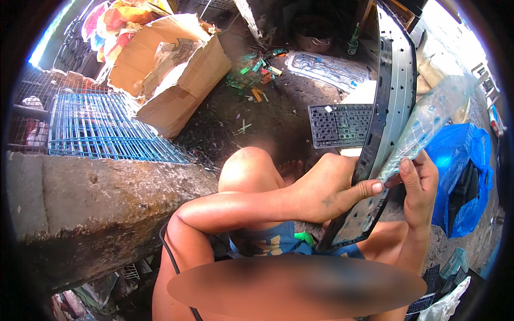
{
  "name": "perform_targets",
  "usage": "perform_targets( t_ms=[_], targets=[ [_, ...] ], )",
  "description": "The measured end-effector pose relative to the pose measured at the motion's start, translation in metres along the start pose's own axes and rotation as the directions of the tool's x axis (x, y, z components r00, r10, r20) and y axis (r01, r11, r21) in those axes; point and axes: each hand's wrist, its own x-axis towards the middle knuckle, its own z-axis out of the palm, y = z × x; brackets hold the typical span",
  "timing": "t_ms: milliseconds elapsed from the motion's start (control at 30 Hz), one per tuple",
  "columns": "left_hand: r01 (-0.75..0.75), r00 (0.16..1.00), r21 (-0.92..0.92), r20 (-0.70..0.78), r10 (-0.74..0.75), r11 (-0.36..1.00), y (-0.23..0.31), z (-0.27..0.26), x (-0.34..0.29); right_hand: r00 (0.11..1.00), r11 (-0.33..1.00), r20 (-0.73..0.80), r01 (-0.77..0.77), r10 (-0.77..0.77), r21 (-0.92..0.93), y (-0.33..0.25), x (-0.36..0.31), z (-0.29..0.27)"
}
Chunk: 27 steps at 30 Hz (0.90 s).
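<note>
Over the lap, a black-framed flat panel (pixel 397 69) and a clear plastic sheet (pixel 428 125) are held at a slant.
The panel's edge is gripped by the left hand (pixel 332 184), thumb outstretched and fingers hidden behind, presumably so that it is steadied; the sheet is pinched between thumb and curled fingers of the right hand (pixel 420 184), apparently to be kept angled off the panel. Beyond are seen a blue plastic bag (pixel 448 150), a black perforated tray (pixel 340 125) and a torn cardboard box (pixel 190 93).
</note>
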Motion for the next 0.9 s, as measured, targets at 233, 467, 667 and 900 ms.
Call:
perform_targets(
  t_ms=[233,467,667,900],
  targets=[
    [0.169,0.970,0.103,0.161,-0.184,0.980,0.012,-0.009,0.000,1.000,1.000,0.019,-0.005,0.005,0.015,0.003,0.000,0.005],
    [0.112,0.993,0.160,0.024,-0.117,0.981,0.009,-0.003,-0.005,0.999,0.986,-0.023,0.023,-0.027,-0.167,0.005,0.002,0.008],
    [0.239,0.967,-0.035,0.101,-0.234,0.970,0.008,0.001,-0.001,0.999,0.983,0.004,0.054,-0.054,-0.175,0.012,0.001,0.002],
    [0.169,0.982,0.117,0.061,-0.177,0.979,0.006,0.002,-0.001,0.996,0.986,0.016,0.090,-0.089,-0.143,0.006,0.002,0.005]
  ],
)
